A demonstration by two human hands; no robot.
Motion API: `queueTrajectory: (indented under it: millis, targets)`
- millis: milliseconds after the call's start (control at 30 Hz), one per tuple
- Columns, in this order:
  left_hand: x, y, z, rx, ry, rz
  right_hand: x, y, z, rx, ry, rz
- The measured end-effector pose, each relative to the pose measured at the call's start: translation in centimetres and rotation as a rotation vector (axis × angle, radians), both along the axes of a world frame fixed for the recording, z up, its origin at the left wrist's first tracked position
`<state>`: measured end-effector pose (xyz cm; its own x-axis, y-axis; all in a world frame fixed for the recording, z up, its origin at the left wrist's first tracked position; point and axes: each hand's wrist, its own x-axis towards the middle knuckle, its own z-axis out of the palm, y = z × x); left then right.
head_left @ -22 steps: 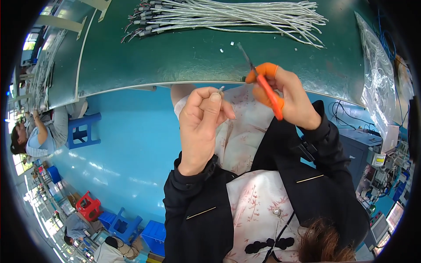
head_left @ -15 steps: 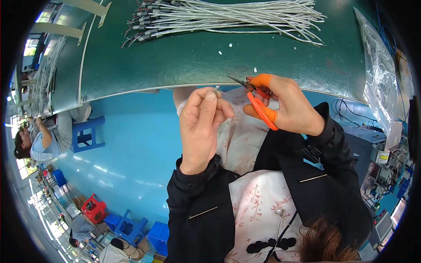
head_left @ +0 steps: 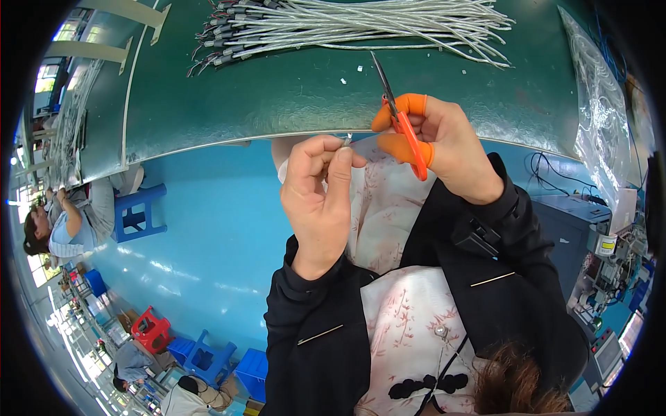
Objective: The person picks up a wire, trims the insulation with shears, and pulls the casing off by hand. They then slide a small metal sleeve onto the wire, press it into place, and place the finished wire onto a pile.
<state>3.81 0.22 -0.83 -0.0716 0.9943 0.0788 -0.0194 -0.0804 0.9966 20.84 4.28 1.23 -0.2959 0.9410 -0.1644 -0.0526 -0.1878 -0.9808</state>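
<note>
Between thumb and fingers, my left hand [head_left: 320, 197] pinches the end of a thin grey-white cable [head_left: 347, 141], just in front of the table edge. Most of that cable is hidden by the hand. My right hand [head_left: 451, 142], with orange finger cots on thumb and finger, holds orange-handled scissors [head_left: 409, 135]. Their dark blades point up and away over the tabletop, apart from the cable end. Across the far side of the green table [head_left: 229, 104] lies a bundle of silvery braided cables [head_left: 361, 26], with grey sleeves and thin dark and red wires at their left ends.
Small white scraps [head_left: 343, 81] dot the tabletop. Clear plastic sheeting [head_left: 600, 111] lies along the table's right end. A blue stool [head_left: 141, 211] stands at the left, beside a seated person [head_left: 69, 222]. Grey equipment [head_left: 565, 215] is at my right.
My right hand has shifted up and left, and the scissors have swung from pointing left to pointing away. My left hand keeps its pinch, its fingers slightly turned.
</note>
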Motion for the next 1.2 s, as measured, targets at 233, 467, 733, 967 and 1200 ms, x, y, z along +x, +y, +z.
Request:
queueTrajectory:
  millis: [233, 467, 733, 967, 1200]
  targets:
    - [0.3, 0.0, -0.7, 0.118, 0.154, 0.094, -0.4, 0.1, -0.2, -0.041, 0.033, -0.014]
    - [0.3, -0.2, -0.4, 0.154, 0.266, 0.094, -0.4, 0.5, -0.1, -0.023, 0.036, -0.021]
    - [0.0, 0.0, -0.9, 0.1, 0.152, 0.124, 1.6, 0.0, 0.3, 0.551, -0.553, -0.047]
    - [-0.1, 0.1, -0.9, 0.098, 0.152, 0.144, 1.2, -1.7, -0.1, 0.455, -0.634, 0.166]
    - [-0.3, 0.0, -1.0, 0.097, 0.175, 0.153, 0.9, -1.4, 0.1, 0.404, -0.652, 0.181]
